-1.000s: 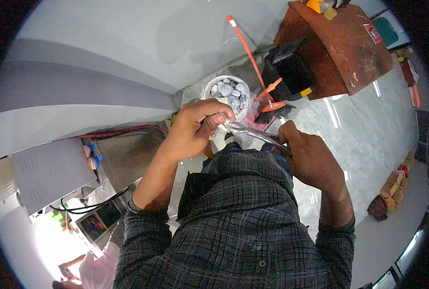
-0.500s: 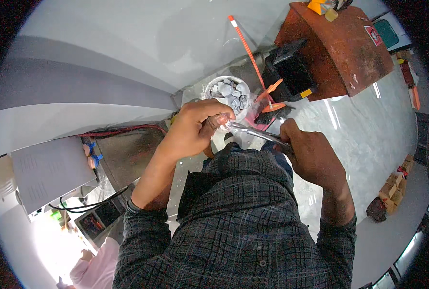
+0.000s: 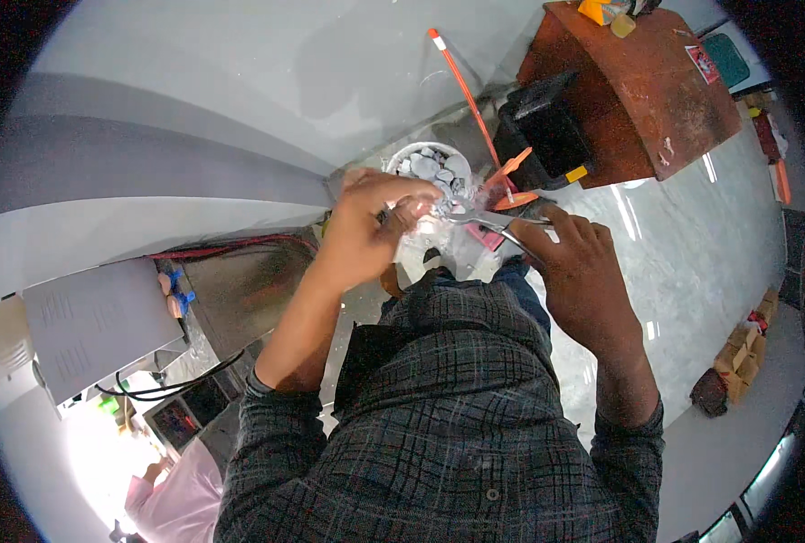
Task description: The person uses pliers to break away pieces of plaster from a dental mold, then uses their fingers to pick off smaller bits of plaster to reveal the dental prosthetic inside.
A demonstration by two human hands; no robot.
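My right hand [image 3: 576, 273] grips the handles of a silver scissor-like hand tool [image 3: 486, 218], its two handles spread apart. The tool's tip reaches left to the fingers of my left hand [image 3: 366, 226]. Those fingers are closed on a small whitish, partly see-through piece [image 3: 440, 208], blurred and too small to name. Beneath my hands a round white bucket [image 3: 421, 145] holds many grey-white lumps, and my left hand covers part of it.
Beyond my right hand lean a red-orange pole [image 3: 464, 86] and a black bin [image 3: 540, 122], beside a brown desk [image 3: 665, 90]. A pink dustpan [image 3: 486, 237] lies below the tool. On the left are a grey metal cabinet [image 3: 99, 317] and a person in a pink sleeve [image 3: 181, 498].
The tool's handles have spread apart, where they were closed together before. My left hand has shifted slightly up, and my right hand has turned a little.
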